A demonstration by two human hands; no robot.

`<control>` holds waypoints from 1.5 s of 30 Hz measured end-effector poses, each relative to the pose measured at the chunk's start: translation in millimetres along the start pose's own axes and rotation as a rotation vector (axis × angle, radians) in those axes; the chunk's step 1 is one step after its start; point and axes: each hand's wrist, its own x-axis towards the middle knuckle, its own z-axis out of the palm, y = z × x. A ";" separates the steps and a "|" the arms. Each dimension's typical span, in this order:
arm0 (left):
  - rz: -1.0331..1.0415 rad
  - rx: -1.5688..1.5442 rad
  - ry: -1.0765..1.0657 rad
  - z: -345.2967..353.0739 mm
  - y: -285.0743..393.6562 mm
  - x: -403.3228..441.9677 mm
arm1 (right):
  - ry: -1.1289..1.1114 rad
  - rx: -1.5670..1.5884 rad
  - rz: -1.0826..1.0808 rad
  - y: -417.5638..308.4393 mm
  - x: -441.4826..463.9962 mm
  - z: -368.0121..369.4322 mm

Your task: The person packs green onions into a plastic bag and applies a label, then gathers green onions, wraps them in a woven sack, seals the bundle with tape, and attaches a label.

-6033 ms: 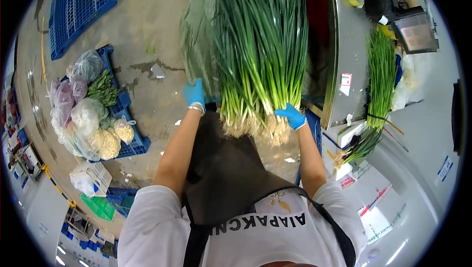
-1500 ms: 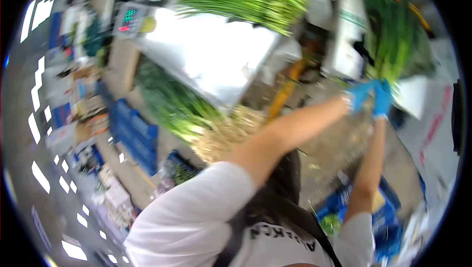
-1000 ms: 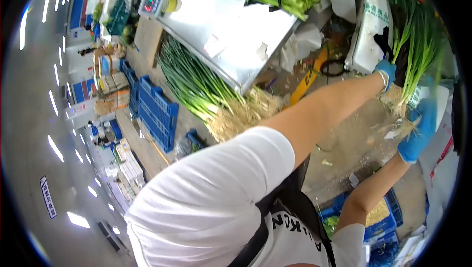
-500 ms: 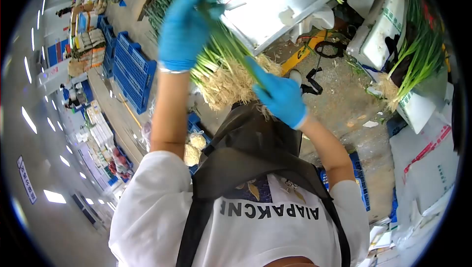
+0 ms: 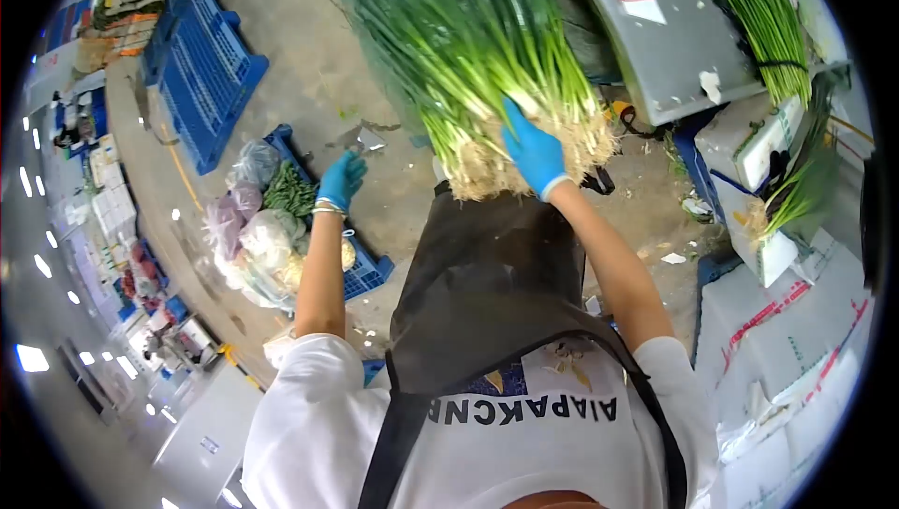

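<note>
A large heap of scallions (image 5: 468,59) lies in front of my apron, green leaves pointing away and pale, shaggy roots towards me. On the stems just above the roots, my right hand (image 5: 536,151) in a blue glove is closed on some scallions; part of its fingers is hidden among them. Off to the left of the heap, my left hand (image 5: 342,181), also blue-gloved, hovers over the floor. Its fingers are loosely bent and nothing shows in them.
Right of the heap stands a metal-topped table (image 5: 679,50) with a tied bundle of scallions (image 5: 763,27). Foam boxes (image 5: 763,148) stand below it. At left are a blue pallet (image 5: 211,69) and bagged vegetables (image 5: 272,237) on a blue crate. Scraps litter the floor.
My left hand has let go of the long green leaves and moved down and left. My right hand has moved onto the heap's stems. The view has turned, showing more of the heap.
</note>
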 end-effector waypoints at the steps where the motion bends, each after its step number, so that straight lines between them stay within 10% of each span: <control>1: -0.044 0.040 0.000 -1.7 -8.1 19.7 | 0.017 -0.032 0.053 -8.2 -1.1 1.5; 6: -0.151 0.170 0.044 19.3 -50.6 132.9 | 0.270 -0.180 0.169 -35.3 -3.2 27.4; 9: -0.568 -0.218 0.050 64.3 -71.6 182.6 | 0.457 -0.238 0.295 -53.8 -5.4 32.7; 12: -0.331 -0.547 -0.415 67.8 -102.5 240.1 | 0.411 -0.091 0.320 -48.4 -10.8 23.1; 17: -0.061 -0.196 -0.306 48.3 -59.8 242.9 | 0.673 0.040 0.346 7.1 47.3 -25.8; 22: -0.075 -0.020 -0.423 15.9 -22.2 188.2 | 0.529 -0.802 0.611 108.9 139.4 -24.4; 31: -0.120 0.622 -0.313 38.8 62.9 48.4 | 0.655 0.125 0.768 245.2 177.0 -43.4; 36: -0.112 0.481 -0.451 86.9 88.5 -21.3 | 0.269 0.650 0.602 190.2 157.1 -50.8; 37: -0.136 0.465 -0.460 94.3 89.7 -29.1 | 0.297 0.341 0.603 178.6 153.5 -44.7; 45: 0.052 0.919 -0.414 130.6 121.7 -97.1 | 0.386 0.796 0.325 66.3 69.7 -94.0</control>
